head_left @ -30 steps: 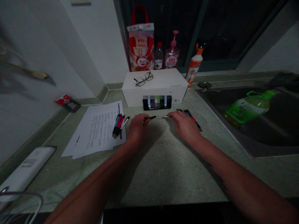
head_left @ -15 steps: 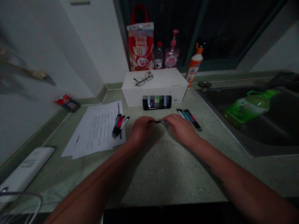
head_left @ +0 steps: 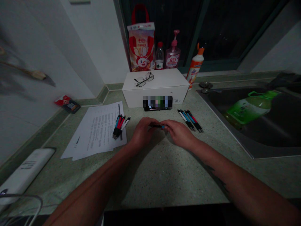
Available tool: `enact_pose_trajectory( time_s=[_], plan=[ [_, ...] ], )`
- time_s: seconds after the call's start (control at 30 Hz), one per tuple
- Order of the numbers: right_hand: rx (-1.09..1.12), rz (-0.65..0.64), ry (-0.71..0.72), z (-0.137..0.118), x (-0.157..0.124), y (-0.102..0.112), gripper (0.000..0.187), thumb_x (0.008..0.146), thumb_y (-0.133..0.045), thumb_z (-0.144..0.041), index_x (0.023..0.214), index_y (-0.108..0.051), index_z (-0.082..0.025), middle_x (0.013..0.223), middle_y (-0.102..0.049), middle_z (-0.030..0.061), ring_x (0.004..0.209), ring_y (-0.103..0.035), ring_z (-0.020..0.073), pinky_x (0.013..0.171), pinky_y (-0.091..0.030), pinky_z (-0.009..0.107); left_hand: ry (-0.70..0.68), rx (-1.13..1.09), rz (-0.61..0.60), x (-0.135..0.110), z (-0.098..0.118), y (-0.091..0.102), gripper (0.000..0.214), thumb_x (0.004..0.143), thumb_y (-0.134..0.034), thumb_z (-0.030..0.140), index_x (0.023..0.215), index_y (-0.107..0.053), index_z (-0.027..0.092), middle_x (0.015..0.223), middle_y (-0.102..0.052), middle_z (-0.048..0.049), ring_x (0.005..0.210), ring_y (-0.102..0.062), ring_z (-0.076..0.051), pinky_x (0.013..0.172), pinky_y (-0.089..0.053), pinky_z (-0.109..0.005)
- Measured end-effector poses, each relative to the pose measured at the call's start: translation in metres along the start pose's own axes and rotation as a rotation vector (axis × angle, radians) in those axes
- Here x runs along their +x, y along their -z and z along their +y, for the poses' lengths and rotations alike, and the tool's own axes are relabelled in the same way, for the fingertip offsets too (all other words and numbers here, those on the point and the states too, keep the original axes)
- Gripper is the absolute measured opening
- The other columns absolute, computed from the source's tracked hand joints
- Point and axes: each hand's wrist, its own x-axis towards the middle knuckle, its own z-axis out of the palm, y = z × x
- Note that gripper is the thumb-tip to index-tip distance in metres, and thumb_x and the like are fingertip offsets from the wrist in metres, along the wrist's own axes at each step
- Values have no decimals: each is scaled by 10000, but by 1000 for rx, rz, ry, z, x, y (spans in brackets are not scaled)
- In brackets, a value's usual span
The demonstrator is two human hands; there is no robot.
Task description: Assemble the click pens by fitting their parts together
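Both of my hands meet over the middle of the counter around a slim pen (head_left: pixel 156 126), dark on the left with a blue part at its right. My left hand (head_left: pixel 144 131) is closed on the dark end. The blue end is pinched by my right hand (head_left: pixel 178 131). To the right, several pens (head_left: pixel 190 120) in white, blue, black and red lie side by side on the counter. A looser bunch of pens (head_left: pixel 120 126) rests on printed sheets (head_left: pixel 96 131) to the left.
Behind my hands a phone (head_left: pixel 158 103) leans on a white box (head_left: pixel 155 80) with glasses (head_left: pixel 144 79) on top. Bottles and a red bag (head_left: pixel 142 47) stand behind it. The sink (head_left: pixel 249 150) on the right holds a green jug (head_left: pixel 251 106). A white power strip (head_left: pixel 28 171) lies left.
My hands have come closer together on the pen. The right one has shifted slightly left and toward me, and a blue part of the pen now shows at its fingertips.
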Motion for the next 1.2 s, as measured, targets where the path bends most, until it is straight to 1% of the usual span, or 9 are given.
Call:
enact_pose_trajectory(
  time_s=[0.23, 0.33, 0.43, 0.53, 0.6, 0.77, 0.93, 1.07, 1.2],
  plan=[
    [-48, -7, 37, 0, 0, 2, 256, 995, -521, -191, 1172, -696, -251, 1137, -751, 74, 1071, -686, 255, 935, -530, 428, -3, 2, -16, -1, 3, -1, 201, 802, -678, 107, 965, -698, 224, 952, -725, -33, 873, -673, -187, 817, -556, -361],
    [-29, 10, 45, -1, 1, 6, 244, 989, -533, -177, 1149, -704, -245, 1104, -753, 68, 1060, -684, 245, 929, -530, 414, 162, -31, 13, 1, 8, 2, 163, 825, -695, 197, 986, -704, 221, 933, -736, -46, 830, -670, -192, 786, -550, -359],
    [-25, 16, 40, -1, 1, 7, 238, 984, -540, -171, 1138, -710, -236, 1091, -756, 73, 1056, -686, 250, 927, -533, 423, 301, -24, -50, 3, 13, 6, 100, 888, -634, 272, 875, -720, 224, 843, -741, -52, 778, -660, -201, 772, -538, -374],
    [-20, 19, 20, -1, 1, 5, 238, 982, -557, -180, 1158, -705, -242, 1127, -757, 74, 1063, -692, 251, 940, -534, 433, 262, -10, -71, 4, 16, 8, 78, 838, -657, 225, 786, -715, 235, 869, -744, -48, 825, -655, -209, 832, -529, -390],
    [-12, 22, 21, -1, 1, 4, 238, 985, -561, -186, 1164, -705, -248, 1137, -760, 71, 1067, -695, 248, 943, -536, 431, 252, -29, -40, 5, 16, 7, 52, 796, -684, 196, 818, -713, 233, 915, -747, -46, 850, -656, -205, 847, -530, -380],
    [-13, 58, 21, -2, 2, 7, 218, 983, -564, -180, 1133, -715, -229, 1110, -763, 75, 1062, -693, 252, 946, -535, 436, 386, -63, -67, 5, 17, 6, 94, 863, -658, 294, 835, -716, 224, 828, -750, -42, 774, -672, -204, 763, -531, -365],
    [-20, 44, 36, -3, 2, 9, 222, 978, -572, -169, 1141, -713, -224, 1114, -764, 74, 1066, -689, 252, 952, -532, 445, 365, -112, -52, 6, 17, 9, 53, 804, -706, 234, 853, -725, 246, 850, -766, -46, 809, -686, -220, 784, -543, -382],
    [-15, 36, 31, -2, 2, 8, 213, 978, -583, -179, 1140, -714, -220, 1115, -769, 75, 1059, -697, 253, 941, -538, 437, 407, -164, -87, 7, 16, 9, 107, 859, -653, 311, 825, -697, 219, 809, -758, -36, 779, -690, -201, 769, -545, -359],
    [0, 30, 15, -2, 2, 7, 218, 979, -587, -188, 1149, -709, -247, 1112, -772, 63, 1040, -708, 247, 922, -546, 428, 414, -162, -59, 7, 16, 8, 34, 797, -714, 238, 821, -693, 228, 864, -772, -35, 803, -698, -195, 781, -548, -352]
  ],
)
